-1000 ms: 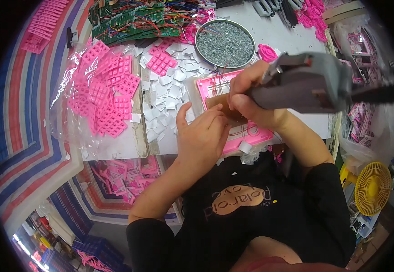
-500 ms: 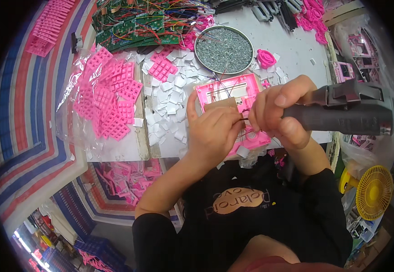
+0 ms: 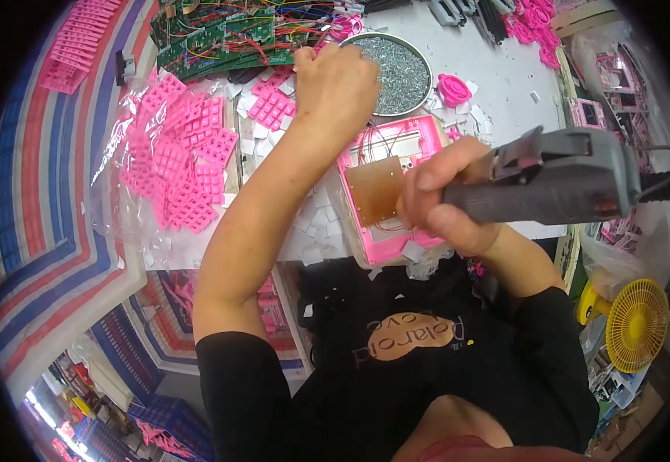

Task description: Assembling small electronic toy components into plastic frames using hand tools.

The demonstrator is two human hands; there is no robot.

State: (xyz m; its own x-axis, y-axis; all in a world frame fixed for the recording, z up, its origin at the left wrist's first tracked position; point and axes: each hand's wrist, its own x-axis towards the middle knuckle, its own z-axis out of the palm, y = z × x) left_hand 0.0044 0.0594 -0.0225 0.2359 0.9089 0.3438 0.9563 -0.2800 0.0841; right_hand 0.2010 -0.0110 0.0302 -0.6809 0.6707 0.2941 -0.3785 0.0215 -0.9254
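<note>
My left hand (image 3: 336, 88) is at the left rim of a round metal dish (image 3: 429, 86) heaped with small silvery screws (image 3: 401, 77). Its fingers are bent inward and the tips are hidden beneath the hand. My right hand (image 3: 452, 192) is wrapped round a grey electric screwdriver (image 3: 539, 196), whose tip is hidden behind the fingers. Under that hand lies an open pink plastic housing (image 3: 387, 248) with thin wires inside. A brown square board (image 3: 373, 192) sits in the housing, its right edge partly covered by my fingers.
Pink button pads (image 3: 188, 162) spill from a clear bag at left. Green circuit boards (image 3: 227, 42) with coloured wires are piled at the back. White square pieces (image 3: 321, 223) are scattered about, and a pink ring-shaped part (image 3: 453, 90) lies right of the dish. A yellow fan (image 3: 637, 326) stands at right.
My left hand has left the housing and moved up and left to the screw dish, uncovering the brown board. My right hand and the screwdriver have shifted slightly left and down.
</note>
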